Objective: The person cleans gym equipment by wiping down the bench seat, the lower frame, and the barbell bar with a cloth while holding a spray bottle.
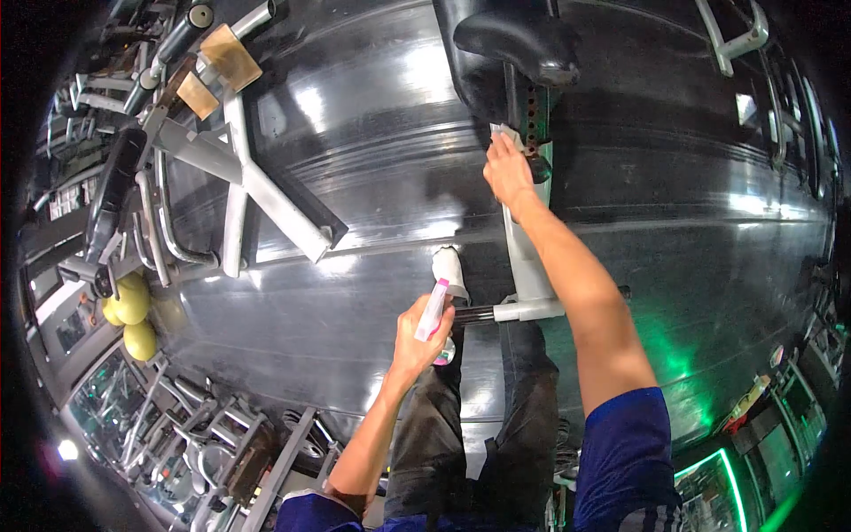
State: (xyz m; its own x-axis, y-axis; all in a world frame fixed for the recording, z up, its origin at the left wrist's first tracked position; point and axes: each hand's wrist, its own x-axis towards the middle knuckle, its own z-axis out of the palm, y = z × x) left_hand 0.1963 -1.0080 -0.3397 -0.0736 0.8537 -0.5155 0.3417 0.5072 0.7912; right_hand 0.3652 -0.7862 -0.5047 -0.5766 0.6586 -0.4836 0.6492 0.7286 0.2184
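My left hand [410, 344] is wrapped round a spray bottle [432, 312] with a white and pink trigger head. Most of the bottle is hidden by the fingers. Farther forward, my right hand [511, 175] presses a white cloth [503, 131] against the upright of a grey exercise machine [529, 262]. Beside that hand are a row of adjustment holes [532, 124] and a dark knob [539, 168]. The machine's black padded seat [510, 43] lies just beyond the cloth. Near my left hand, a crossbar with a black end [474, 315] sticks out from the base.
A light grey machine frame [239, 168] with tan pads [232, 58] stands at the left on the dark floor [372, 133]. Yellow balls [133, 301] lie at the far left. Gym equipment [213, 443] fills the lower left. My white shoe [448, 264] is beside the crossbar.
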